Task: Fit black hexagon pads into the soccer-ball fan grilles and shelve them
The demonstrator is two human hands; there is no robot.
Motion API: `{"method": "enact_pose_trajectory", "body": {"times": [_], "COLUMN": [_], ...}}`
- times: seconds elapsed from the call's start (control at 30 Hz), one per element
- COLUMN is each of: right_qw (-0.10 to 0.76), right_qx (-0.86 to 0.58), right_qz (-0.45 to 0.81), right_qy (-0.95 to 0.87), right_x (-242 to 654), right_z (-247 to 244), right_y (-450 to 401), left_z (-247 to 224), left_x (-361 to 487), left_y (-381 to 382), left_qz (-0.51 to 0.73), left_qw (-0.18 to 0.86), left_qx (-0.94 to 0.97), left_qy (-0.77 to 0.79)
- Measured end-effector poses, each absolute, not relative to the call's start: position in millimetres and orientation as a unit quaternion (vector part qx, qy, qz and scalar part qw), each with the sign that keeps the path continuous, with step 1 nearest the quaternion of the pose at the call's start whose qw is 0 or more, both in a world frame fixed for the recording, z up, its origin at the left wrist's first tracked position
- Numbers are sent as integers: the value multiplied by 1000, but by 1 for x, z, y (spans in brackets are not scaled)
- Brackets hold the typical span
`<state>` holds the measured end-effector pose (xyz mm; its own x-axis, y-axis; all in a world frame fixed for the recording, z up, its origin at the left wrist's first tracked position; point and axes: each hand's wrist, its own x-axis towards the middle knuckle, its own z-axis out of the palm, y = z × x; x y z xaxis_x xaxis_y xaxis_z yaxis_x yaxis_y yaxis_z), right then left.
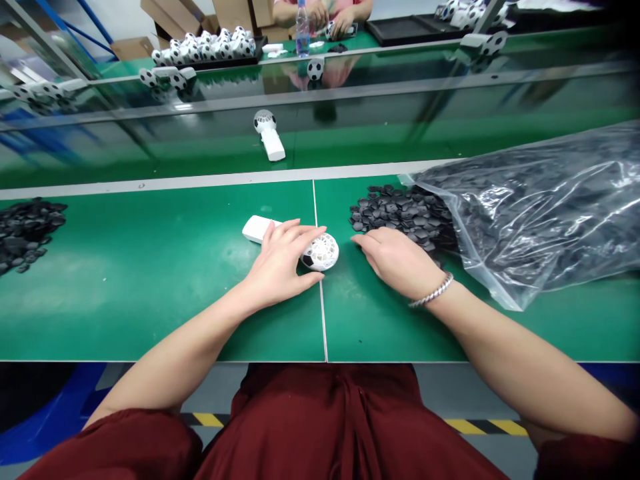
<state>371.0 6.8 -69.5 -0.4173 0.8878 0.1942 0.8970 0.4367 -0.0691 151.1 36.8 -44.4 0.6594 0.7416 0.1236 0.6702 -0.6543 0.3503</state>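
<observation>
My left hand (pixel 280 257) lies over a small white handheld fan (pixel 257 229), its fingers and thumb gripping the fan's round football-patterned head (pixel 320 252). The white handle points away to the left, partly hidden under my hand. My right hand (pixel 395 257), with a silver chain bracelet on the wrist, rests flat on the green workbench (pixel 200 320). Its fingertips are close to a heap of small black hexagonal pieces (pixel 400 213), and nothing shows in its grip.
A clear plastic bag of black pieces (pixel 530 207) spills at the right, and another black heap (pixel 25 233) lies at the left edge. A similar fan (pixel 267 133) lies on a green belt beyond. Further back, a co-worker's hands (pixel 330 20) work near trays of football fans.
</observation>
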Motion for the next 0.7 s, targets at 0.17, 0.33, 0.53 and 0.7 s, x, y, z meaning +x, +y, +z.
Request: {"method": "enact_pose_trajectory", "body": {"times": [0.17, 0.33, 0.53, 0.7], "right_qw": [330, 394, 386, 400], "right_qx": [-483, -439, -447, -464], "right_qz": [154, 248, 230, 233], "right_qy": [-796, -769, -774, -755], "right_x": [363, 351, 346, 346], "right_z": [-68, -69, -74, -74], "right_y": [3, -1, 1, 2], "left_z": [-48, -48, -48, -48], "left_x": [152, 154, 157, 159], "left_y": [38, 37, 35, 34], "left_qz": [137, 136, 148, 158], "left_qw": [135, 132, 124, 117], "left_qx": [896, 892, 887, 882], "left_qy": [400, 411, 419, 428]}}
